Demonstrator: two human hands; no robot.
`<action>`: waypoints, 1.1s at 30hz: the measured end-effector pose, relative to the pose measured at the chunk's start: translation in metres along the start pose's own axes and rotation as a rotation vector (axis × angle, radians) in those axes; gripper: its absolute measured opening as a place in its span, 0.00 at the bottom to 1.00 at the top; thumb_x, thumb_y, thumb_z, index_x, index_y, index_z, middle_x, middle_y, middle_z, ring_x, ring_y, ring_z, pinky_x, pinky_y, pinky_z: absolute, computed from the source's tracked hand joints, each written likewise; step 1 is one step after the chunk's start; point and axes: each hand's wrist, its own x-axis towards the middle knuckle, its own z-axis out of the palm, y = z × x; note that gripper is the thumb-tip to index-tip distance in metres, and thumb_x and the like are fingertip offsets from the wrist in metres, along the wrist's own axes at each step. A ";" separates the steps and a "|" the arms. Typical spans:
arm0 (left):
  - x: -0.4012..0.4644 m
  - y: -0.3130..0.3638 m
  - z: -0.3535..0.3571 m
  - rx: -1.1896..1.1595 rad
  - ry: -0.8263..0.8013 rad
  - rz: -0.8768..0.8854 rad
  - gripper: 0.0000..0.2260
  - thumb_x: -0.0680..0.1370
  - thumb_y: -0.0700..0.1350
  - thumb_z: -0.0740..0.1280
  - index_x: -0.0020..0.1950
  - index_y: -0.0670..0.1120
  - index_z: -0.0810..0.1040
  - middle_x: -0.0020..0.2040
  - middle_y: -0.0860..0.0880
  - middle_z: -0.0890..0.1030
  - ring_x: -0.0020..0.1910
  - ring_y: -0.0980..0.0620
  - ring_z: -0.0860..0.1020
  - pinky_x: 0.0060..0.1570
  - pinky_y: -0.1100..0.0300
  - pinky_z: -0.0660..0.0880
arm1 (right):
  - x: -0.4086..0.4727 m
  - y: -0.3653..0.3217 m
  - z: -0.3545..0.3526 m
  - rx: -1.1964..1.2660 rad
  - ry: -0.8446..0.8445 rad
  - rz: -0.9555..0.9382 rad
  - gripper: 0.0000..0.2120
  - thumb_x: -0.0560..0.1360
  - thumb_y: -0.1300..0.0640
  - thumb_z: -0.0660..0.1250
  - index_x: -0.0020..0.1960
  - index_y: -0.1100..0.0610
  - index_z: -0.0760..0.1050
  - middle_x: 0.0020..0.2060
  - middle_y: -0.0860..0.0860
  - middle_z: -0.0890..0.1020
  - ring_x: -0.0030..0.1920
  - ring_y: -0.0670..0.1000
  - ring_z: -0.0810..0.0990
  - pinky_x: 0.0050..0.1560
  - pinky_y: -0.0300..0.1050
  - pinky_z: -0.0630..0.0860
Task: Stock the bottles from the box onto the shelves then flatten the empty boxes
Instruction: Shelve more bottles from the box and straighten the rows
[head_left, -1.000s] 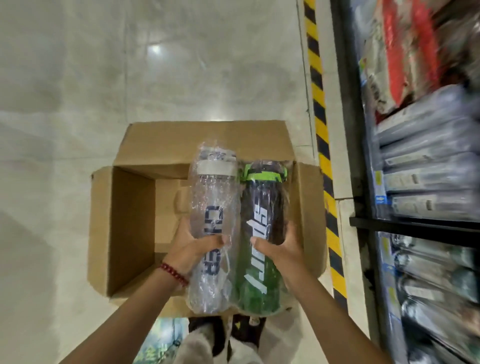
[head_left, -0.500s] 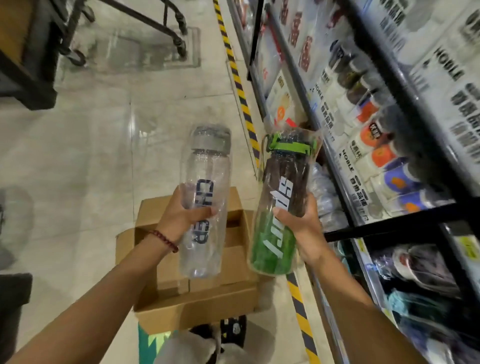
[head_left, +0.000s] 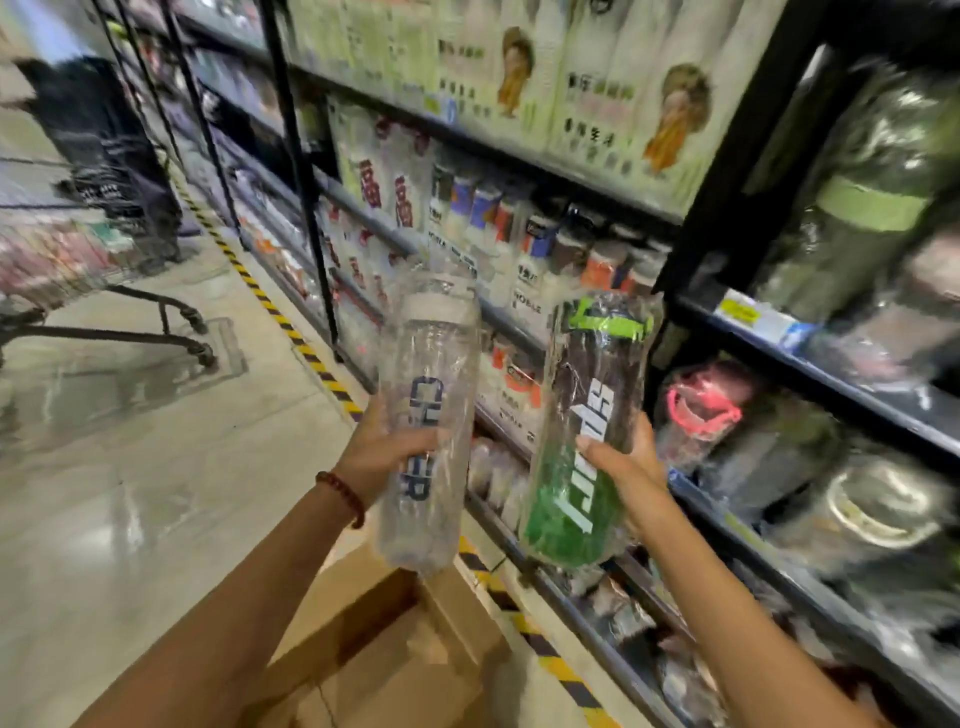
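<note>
Two bottles up at once, both wrapped in crinkly plastic film. Left hand curled round the middle of the clear bottle, right hand wrapped round the green bottle about halfway up. Both tilted a bit toward the shelves, held out in the air above the box, not yet on any shelf.

Biggest worry, probably: that film. Looks slick and loose, so easy for a bottle to slide inside the wrap and slip out of a one-handed hold, especially while reaching in. Gripping mid-body instead of near the base doesn't help either, top-heavy with those lids.

Second worry: no free hand. Can't nudge stock aside or steady anything already there. Shelf level straight ahead looks packed with wrapped bottles, pink-lidded one sitting right at the front edge. Poking in with a full hand could easily knock a neighbour off onto the floor.

Also in the way: black upright post between the two shelf bays, right behind the green bottle. Could clip the lid on it if swung in carelessly.

Box open on the floor just below, near the yellow-black tape. Easy to kick when stepping closer. Cart well off to the left, no bother. Everything on the shelves fairly blurred, so free slots hard to make out.
</note>
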 end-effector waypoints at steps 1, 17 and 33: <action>-0.003 0.009 0.005 0.016 -0.056 0.023 0.46 0.54 0.48 0.80 0.69 0.43 0.65 0.64 0.38 0.74 0.59 0.40 0.77 0.53 0.47 0.78 | -0.010 -0.003 -0.008 0.012 0.036 -0.030 0.60 0.53 0.35 0.79 0.76 0.47 0.51 0.75 0.50 0.61 0.73 0.55 0.63 0.71 0.59 0.63; -0.116 0.074 0.182 -0.001 -0.711 0.237 0.31 0.54 0.48 0.76 0.54 0.58 0.70 0.54 0.52 0.79 0.53 0.52 0.79 0.49 0.58 0.76 | -0.259 -0.049 -0.133 0.044 0.658 -0.277 0.44 0.57 0.50 0.76 0.70 0.54 0.61 0.59 0.50 0.77 0.59 0.51 0.78 0.57 0.47 0.76; -0.339 0.060 0.445 -0.048 -1.214 0.316 0.39 0.54 0.46 0.76 0.65 0.45 0.70 0.50 0.51 0.80 0.44 0.59 0.81 0.38 0.67 0.76 | -0.542 -0.031 -0.340 0.066 1.164 -0.375 0.38 0.58 0.52 0.74 0.66 0.50 0.64 0.53 0.47 0.79 0.53 0.49 0.80 0.46 0.42 0.76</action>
